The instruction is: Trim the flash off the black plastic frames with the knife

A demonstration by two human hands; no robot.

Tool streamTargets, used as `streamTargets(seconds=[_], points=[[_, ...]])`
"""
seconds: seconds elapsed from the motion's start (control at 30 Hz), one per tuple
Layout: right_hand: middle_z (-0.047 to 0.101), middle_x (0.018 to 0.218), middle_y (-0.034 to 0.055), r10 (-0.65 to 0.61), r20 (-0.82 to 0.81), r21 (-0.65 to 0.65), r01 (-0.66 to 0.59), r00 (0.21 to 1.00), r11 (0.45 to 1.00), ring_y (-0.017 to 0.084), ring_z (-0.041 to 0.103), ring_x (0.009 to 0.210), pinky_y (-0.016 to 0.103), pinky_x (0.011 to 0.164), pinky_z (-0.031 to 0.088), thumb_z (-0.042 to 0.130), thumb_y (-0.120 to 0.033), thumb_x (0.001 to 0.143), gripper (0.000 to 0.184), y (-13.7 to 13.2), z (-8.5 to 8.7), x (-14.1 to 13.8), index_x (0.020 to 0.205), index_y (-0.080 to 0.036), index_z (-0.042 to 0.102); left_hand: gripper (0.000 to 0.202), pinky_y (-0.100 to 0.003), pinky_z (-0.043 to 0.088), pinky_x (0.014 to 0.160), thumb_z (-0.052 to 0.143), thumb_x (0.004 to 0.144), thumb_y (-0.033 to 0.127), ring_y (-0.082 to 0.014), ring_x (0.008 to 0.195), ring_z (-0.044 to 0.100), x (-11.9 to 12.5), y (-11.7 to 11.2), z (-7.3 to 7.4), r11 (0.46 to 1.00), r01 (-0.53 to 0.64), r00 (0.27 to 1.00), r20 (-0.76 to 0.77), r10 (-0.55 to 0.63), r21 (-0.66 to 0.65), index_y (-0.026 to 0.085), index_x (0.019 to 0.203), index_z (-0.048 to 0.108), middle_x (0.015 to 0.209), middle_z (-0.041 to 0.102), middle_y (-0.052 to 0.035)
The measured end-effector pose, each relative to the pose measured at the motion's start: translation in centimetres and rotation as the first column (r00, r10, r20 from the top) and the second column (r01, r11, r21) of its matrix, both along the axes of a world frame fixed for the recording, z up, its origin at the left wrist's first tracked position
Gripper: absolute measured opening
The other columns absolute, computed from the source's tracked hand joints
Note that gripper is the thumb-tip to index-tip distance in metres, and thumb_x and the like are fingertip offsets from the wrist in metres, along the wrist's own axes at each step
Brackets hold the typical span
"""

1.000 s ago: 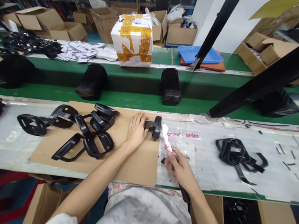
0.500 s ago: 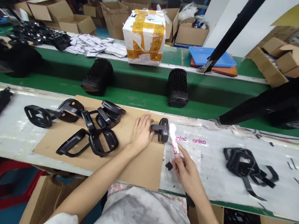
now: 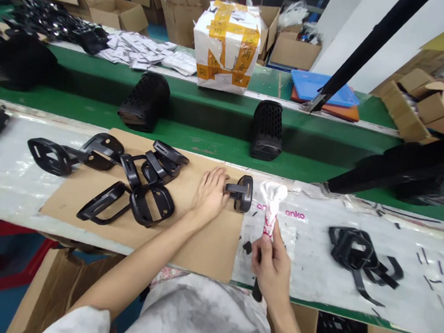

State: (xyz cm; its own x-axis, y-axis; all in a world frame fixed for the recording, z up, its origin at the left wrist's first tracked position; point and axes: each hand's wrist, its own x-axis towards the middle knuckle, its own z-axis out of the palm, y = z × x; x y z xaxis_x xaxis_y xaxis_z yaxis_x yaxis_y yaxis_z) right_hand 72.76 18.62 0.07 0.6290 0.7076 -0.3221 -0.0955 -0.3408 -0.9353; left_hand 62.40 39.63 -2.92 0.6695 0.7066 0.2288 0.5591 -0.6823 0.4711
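My left hand (image 3: 210,194) lies flat with its fingers stretched forward over the brown cardboard sheet (image 3: 201,253). Against its right side is a black plastic bracket (image 3: 244,194), standing on edge; how far the bracket reaches beneath the palm is hidden. To the right, my right hand (image 3: 273,265) is closed round a hammer (image 3: 270,221) wrapped in white plastic with pink print. The hammer's blurred head is raised just right of the bracket, and its dark handle end shows below the hand. Several more black brackets (image 3: 151,204) rest on the left of the cardboard.
Black strap-like parts (image 3: 358,253) are piled at the right of the bench. Two black perforated housings (image 3: 268,130) stand on the green conveyor (image 3: 208,143) beyond. A taped white box (image 3: 227,52) and a blue tray (image 3: 324,87) sit farther back. A dark slanted post (image 3: 363,172) crosses the right side.
My right hand has moved slightly down, turning the hammer more upright with its head shifted right. My left hand and the bracket beside it have stayed in place. The camera view has tilted.
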Motion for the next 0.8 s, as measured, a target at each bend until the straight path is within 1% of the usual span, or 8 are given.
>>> streamTargets(seconds=[0.13, 0.3, 0.33, 0.5, 0.6, 0.67, 0.73, 0.8], points=[[0.051, 0.058, -0.0072, 0.217, -0.141, -0.104, -0.233, 0.966, 0.967, 0.010, 0.032, 0.039, 0.022, 0.034, 0.029, 0.062, -0.072, 0.096, 0.098, 0.3, 0.3, 0.9, 0.170, -0.014, 0.037, 0.042, -0.053, 0.028, 0.134, 0.056, 0.095, 0.017, -0.0326, 0.158, 0.042, -0.1, 0.0, -0.1, 1.000, 0.001, 1.000, 0.003, -0.001, 0.004, 0.012, 0.137, 0.060, 0.162, 0.054, -0.0182], [0.048, 0.060, -0.0085, -0.026, -0.050, 0.031, 0.028, 0.998, 0.999, 0.009, 0.034, 0.041, 0.021, 0.036, 0.032, 0.062, -0.069, 0.097, 0.090, 0.4, 1.3, 1.0, 0.169, -0.020, 0.041, 0.042, -0.054, 0.028, 0.134, 0.057, 0.095, 0.018, -0.0320, 0.158, 0.042, 0.0, 0.1, -0.5, 1.000, -0.007, 1.000, 0.014, 0.007, 0.014, 0.013, 0.136, 0.060, 0.161, 0.055, -0.0181], [0.048, 0.059, -0.0085, -0.020, -0.052, 0.034, 0.021, 0.998, 0.999, 0.010, 0.035, 0.041, 0.021, 0.037, 0.033, 0.063, -0.069, 0.097, 0.088, 0.4, 1.2, 0.8, 0.167, -0.019, 0.043, 0.042, -0.054, 0.029, 0.134, 0.057, 0.095, 0.018, -0.0318, 0.158, 0.042, -0.1, 0.1, -0.5, 1.000, -0.005, 1.000, 0.017, 0.005, 0.016, 0.014, 0.136, 0.060, 0.161, 0.055, -0.0179], [0.056, 0.057, -0.0062, 0.244, -0.190, -0.093, -0.264, 0.951, 0.960, 0.009, 0.031, 0.037, 0.022, 0.035, 0.029, 0.070, -0.071, 0.090, 0.096, 0.3, -0.3, 1.9, 0.165, -0.013, 0.048, 0.040, -0.052, 0.029, 0.133, 0.055, 0.097, 0.020, -0.0313, 0.157, 0.043, -0.3, 0.1, -0.5, 1.000, 0.008, 1.000, 0.021, -0.009, 0.015, 0.015, 0.137, 0.060, 0.161, 0.055, -0.0166], [0.066, 0.066, -0.0014, 0.203, -0.026, -0.084, -0.204, 0.979, 0.975, 0.011, 0.040, 0.042, 0.024, 0.041, 0.037, 0.065, -0.066, 0.095, 0.089, 0.0, -0.7, 3.7, 0.166, -0.015, 0.047, 0.040, -0.053, 0.029, 0.133, 0.055, 0.098, 0.021, -0.0325, 0.157, 0.043, -0.5, 0.3, -0.3, 1.000, 0.020, 0.999, 0.035, -0.020, -0.001, 0.014, 0.136, 0.060, 0.161, 0.055, -0.0172], [0.075, 0.076, 0.0033, 0.212, 0.140, -0.098, -0.199, 0.967, 0.975, 0.016, 0.058, 0.055, 0.028, 0.053, 0.051, 0.062, -0.058, 0.100, 0.077, -0.1, -0.6, 4.7, 0.165, -0.018, 0.050, 0.037, -0.053, 0.030, 0.132, 0.054, 0.097, 0.020, -0.0322, 0.156, 0.043, -0.6, 0.7, -0.3, 0.999, 0.042, 0.995, 0.090, -0.040, -0.026, 0.016, 0.133, 0.063, 0.160, 0.055, -0.0165], [0.083, 0.103, 0.0099, 0.251, 0.311, -0.136, -0.218, 0.917, 0.966, 0.026, 0.074, 0.085, 0.037, 0.075, 0.060, 0.061, -0.050, 0.102, 0.064, -0.1, -0.5, 5.5, 0.160, -0.023, 0.057, 0.033, -0.053, 0.034, 0.129, 0.051, 0.097, 0.020, -0.0316, 0.150, 0.050, -0.7, 1.2, -0.5, 0.994, 0.054, 0.979, 0.202, -0.034, -0.093, 0.017, 0.126, 0.067, 0.154, 0.061, -0.0154], [0.078, 0.132, 0.0121, 0.301, 0.430, -0.183, -0.245, 0.851, 0.952, 0.033, 0.073, 0.116, 0.045, 0.095, 0.059, 0.061, -0.043, 0.101, 0.056, 0.0, -0.3, 6.1, 0.154, -0.026, 0.064, 0.030, -0.053, 0.046, 0.119, 0.048, 0.100, 0.024, -0.0324, 0.135, 0.062, -1.0, 1.8, -0.9, 0.976, 0.047, 0.948, 0.316, 0.023, -0.214, 0.018, 0.119, 0.070, 0.135, 0.072, -0.0150]])
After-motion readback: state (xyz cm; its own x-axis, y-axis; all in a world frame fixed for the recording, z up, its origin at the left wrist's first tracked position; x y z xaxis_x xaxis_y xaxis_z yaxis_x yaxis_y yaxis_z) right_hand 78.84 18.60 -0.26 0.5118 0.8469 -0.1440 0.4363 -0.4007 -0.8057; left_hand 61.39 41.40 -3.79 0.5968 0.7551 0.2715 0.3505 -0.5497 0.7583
